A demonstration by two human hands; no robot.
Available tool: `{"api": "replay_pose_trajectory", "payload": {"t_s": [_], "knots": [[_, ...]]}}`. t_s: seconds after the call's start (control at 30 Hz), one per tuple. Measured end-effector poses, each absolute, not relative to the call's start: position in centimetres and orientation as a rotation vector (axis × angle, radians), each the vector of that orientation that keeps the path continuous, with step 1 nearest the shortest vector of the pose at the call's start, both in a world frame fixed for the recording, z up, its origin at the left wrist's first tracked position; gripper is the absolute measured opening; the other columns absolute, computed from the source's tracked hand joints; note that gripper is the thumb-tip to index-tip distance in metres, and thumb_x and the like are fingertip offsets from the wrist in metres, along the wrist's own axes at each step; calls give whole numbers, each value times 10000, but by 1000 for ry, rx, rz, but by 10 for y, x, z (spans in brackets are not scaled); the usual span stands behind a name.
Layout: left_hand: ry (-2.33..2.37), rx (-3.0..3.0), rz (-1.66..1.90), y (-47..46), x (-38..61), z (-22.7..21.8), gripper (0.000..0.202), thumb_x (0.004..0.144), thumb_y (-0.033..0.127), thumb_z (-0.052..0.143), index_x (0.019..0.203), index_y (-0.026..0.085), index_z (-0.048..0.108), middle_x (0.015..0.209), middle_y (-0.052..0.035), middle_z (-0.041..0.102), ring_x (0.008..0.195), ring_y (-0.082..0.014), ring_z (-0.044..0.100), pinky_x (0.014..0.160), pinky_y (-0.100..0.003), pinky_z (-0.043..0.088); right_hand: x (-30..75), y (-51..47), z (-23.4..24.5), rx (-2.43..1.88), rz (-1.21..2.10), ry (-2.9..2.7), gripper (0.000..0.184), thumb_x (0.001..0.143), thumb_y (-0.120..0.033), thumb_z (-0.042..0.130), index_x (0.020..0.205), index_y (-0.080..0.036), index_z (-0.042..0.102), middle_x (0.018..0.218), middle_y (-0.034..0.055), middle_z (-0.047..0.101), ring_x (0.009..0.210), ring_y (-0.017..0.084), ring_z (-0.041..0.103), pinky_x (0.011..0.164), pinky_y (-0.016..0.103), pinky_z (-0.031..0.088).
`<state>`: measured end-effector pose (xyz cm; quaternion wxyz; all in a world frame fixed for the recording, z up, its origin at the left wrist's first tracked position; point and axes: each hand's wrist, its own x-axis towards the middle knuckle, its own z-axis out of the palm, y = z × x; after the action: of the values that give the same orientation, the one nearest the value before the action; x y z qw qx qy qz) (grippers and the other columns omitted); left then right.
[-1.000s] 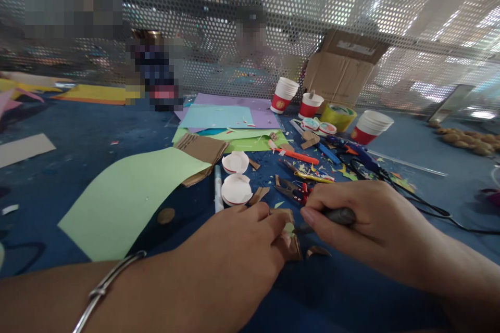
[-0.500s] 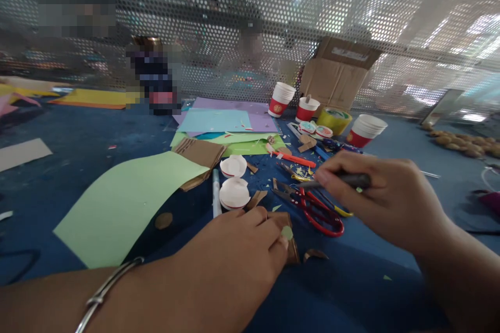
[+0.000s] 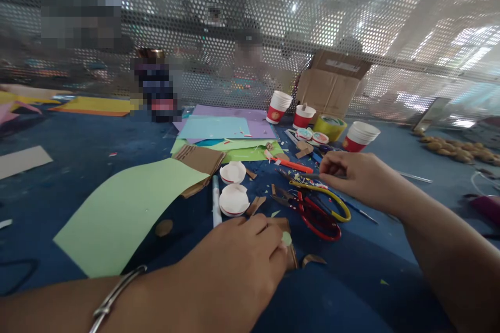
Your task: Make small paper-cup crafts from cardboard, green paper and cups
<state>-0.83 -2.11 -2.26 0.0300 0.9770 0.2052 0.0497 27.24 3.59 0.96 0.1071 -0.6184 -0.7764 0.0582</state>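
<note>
My left hand (image 3: 242, 260) is closed low in the middle of the view. A small pale green paper disc (image 3: 286, 239) shows at its fingertips, above a brown cardboard piece (image 3: 292, 257) that the hand partly covers. On the right, my right hand (image 3: 351, 177) has its fingers curled round a thin dark grey pen-like tool (image 3: 308, 175), low over paper scraps; most of the tool is hidden. Just below it lie yellow-handled scissors (image 3: 332, 197) and red-handled scissors (image 3: 318, 221). Two white cup bottoms (image 3: 233, 200) and a pale marker (image 3: 216, 200) lie beyond my left hand.
A curved light green sheet (image 3: 125, 208) and corrugated cardboard (image 3: 201, 158) lie to the left. Farther back are coloured sheets (image 3: 214, 126), an orange cutter (image 3: 292, 165), paper cups (image 3: 279, 106), yellow tape (image 3: 330, 127) and a cardboard box (image 3: 328, 88) before a perforated screen.
My right hand has moved back and lowered toward the scraps with the grey tool, uncovering the yellow scissor handles and a blue stick. My left hand has stayed nearly still.
</note>
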Motion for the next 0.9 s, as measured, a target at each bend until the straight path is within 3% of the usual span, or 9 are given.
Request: {"api": "replay_pose_trajectory", "payload": {"t_s": [0.13,0.3,0.4,0.6,0.73,0.9], "knots": [[634,3027,156,-22,-9,-20,252,972,228,521,1188,176,640,1238,-85,674,1018,-266,613,825,-398,517,268,39,4,-1899,97,-2303,181,880,-365,599,888,-208,688,810,30,738,709,193,670,617,286,447],[611,3042,169,-20,-8,-18,262,970,216,519,1194,174,651,1245,-114,670,1060,-249,605,910,-374,492,254,56,-12,-1762,-96,-2412,293,949,-315,535,1107,-146,715,1142,136,739,1079,289,663,887,376,488],[599,3043,161,-20,-7,-19,263,964,213,527,1193,181,652,1249,-116,667,1071,-246,603,920,-370,491,253,66,-22,-1765,-147,-2450,302,925,-272,576,1147,-111,702,1203,170,716,1124,322,636,944,409,470],[605,3071,153,-21,-7,-19,277,968,209,515,1212,169,640,1261,-120,661,1061,-254,604,876,-368,506,258,71,-26,-1751,-153,-2419,147,867,-192,579,952,-163,695,968,106,744,951,277,654,820,357,475],[606,3058,140,-21,-7,-17,275,952,208,536,1200,163,645,1254,-123,666,1061,-256,607,870,-367,508,256,72,-28,-1712,-147,-2433,187,854,-206,587,1005,-161,687,1025,113,733,976,275,641,851,358,457],[625,3042,134,-21,-5,-16,257,946,205,544,1173,170,658,1254,-120,668,1051,-249,610,871,-360,510,251,74,-30,-1694,-149,-2411,124,843,-156,562,893,-168,675,964,101,722,928,254,640,808,342,450]]}}
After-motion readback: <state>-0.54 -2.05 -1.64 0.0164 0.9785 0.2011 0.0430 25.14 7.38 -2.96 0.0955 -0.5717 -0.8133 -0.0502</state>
